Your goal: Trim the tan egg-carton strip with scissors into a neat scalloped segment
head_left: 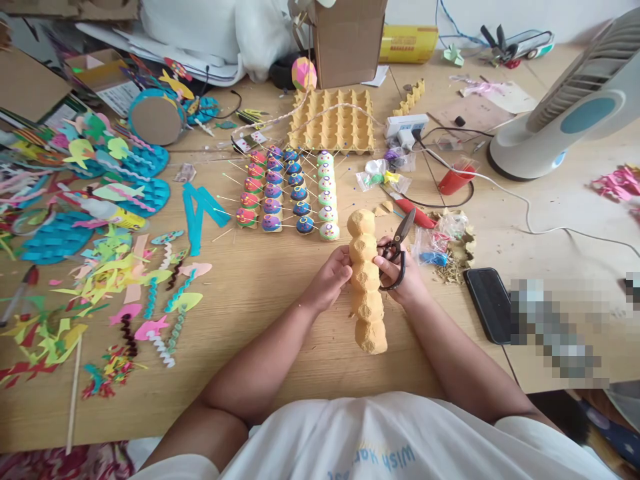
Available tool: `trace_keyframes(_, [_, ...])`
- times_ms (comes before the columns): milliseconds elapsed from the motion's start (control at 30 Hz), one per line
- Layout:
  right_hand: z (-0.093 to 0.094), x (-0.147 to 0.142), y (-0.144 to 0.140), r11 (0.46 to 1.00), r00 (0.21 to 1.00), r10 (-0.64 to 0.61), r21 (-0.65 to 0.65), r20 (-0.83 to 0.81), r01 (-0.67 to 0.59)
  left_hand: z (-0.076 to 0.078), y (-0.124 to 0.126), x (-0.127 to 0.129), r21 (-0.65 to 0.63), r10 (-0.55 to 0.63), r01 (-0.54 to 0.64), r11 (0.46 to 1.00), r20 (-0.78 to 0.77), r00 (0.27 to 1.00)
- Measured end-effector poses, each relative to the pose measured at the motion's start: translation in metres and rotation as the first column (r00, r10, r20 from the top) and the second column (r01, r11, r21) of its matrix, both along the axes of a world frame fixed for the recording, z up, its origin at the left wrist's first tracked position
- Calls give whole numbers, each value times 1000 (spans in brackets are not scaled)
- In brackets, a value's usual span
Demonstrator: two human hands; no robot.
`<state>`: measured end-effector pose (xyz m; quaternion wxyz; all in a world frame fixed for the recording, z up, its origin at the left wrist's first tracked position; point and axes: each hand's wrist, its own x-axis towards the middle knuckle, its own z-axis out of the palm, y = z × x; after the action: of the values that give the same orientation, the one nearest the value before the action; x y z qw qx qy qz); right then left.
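Note:
A yellow strip of egg-carton cups [367, 300] stands lengthwise on the wooden table [280, 360], in front of me. My left hand [330, 275] grips its left side near the upper cups. My right hand [403, 277] touches its right side and holds black scissors [396, 248], blades pointing up and away. Just beyond lie rows of painted carton cups [287, 193] with thin sticks poking out.
A whole yellow egg tray [337, 120] and a cardboard box [347, 40] sit further back. Coloured paper fish and spirals [115, 267] cover the left. A black phone [489, 303], white fan [575, 107], power strip [406, 125] and red cup [455, 179] are on the right.

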<state>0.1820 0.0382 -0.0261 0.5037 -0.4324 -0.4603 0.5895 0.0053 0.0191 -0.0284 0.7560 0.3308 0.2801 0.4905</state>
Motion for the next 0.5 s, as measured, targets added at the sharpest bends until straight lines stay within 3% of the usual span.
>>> trace_keyframes(233, [6, -2, -4, 998, 997, 57, -14, 46, -57, 1, 0, 2, -13, 115, -114, 993, 44, 992])
trace_keyframes(500, [5, -4, -6, 990, 983, 107, 80, 146, -120, 6, 1, 3, -56, 208, -208, 977, -8, 978])
